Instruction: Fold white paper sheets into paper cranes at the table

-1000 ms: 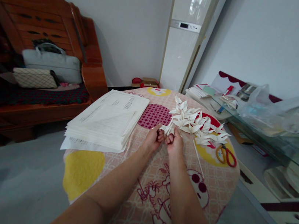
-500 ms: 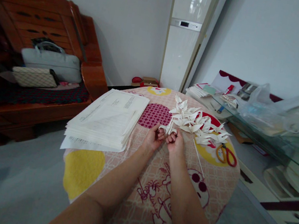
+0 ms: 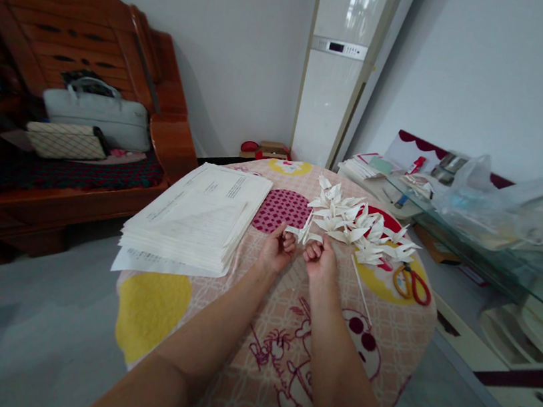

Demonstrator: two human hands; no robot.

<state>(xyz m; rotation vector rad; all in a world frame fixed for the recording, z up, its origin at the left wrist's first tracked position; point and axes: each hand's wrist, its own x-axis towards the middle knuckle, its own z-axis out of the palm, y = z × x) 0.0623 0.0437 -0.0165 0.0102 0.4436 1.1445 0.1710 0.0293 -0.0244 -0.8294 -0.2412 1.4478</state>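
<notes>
Biggest first. Wooden seat (image 3: 173, 142) at 10 o'clock, off the surface; bags on it. White cabinet (image 3: 327, 97) at 12, behind. Round surface (image 3: 281, 313) mid-view, printed cloth over it.

Paper stack (image 3: 199, 217) at 10 o'clock on the surface, edges roughly squared, one sheet sticking out at the near side. Probably parked there to leave the middle free for handwork. Folded pile (image 3: 345, 217) at 1 to 2 o'clock: white bird-like pieces, wings spread and overlapping, likely heaped to save room.

Left hand (image 3: 279, 250) and right hand (image 3: 321, 258) meet near centre, toward 12, fingers curled. Left grip pinched on one wing, right grip on the opposite wing; exact finger contact too small to be sure.

Scissors (image 3: 412, 284) at 3 o'clock, by the rim, unheld, seemingly out of the way.

Paper bird (image 3: 303, 235) between the hands, wings out at 9 and 3. Two-sided pinch likely keeps it level and the body unsquashed.

Thin stick (image 3: 361, 287) at 3 o'clock, loose, just short of scissors.
</notes>
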